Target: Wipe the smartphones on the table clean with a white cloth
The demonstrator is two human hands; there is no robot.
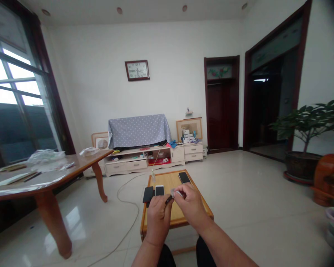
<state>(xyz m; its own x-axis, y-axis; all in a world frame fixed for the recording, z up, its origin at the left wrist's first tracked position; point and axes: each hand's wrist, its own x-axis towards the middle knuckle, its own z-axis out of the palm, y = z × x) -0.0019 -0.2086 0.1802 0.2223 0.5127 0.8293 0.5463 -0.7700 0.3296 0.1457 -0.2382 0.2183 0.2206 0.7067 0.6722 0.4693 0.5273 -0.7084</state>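
Above the near part of a small wooden table [176, 222], my hands work close together. My left hand [158, 217] is closed around a dark slim object [169, 200], of which only a narrow end shows. The fingers of my right hand [191, 204] pinch a small whitish piece [179, 193], close to the end of that dark object; its kind is too small to tell. Beyond my left hand lie a black phone-like slab [148, 194] and a white-framed phone [159, 190]. Another dark phone [184, 177] lies at the far right of the tabletop.
A small clear bottle [153, 175] stands at the small table's far left. A pale cable [137, 207] curves over the floor. The large wooden table [80, 163] bears plastic bags at left. A low white cabinet [136, 165] lines the wall; a potted plant [306, 129] stands right.
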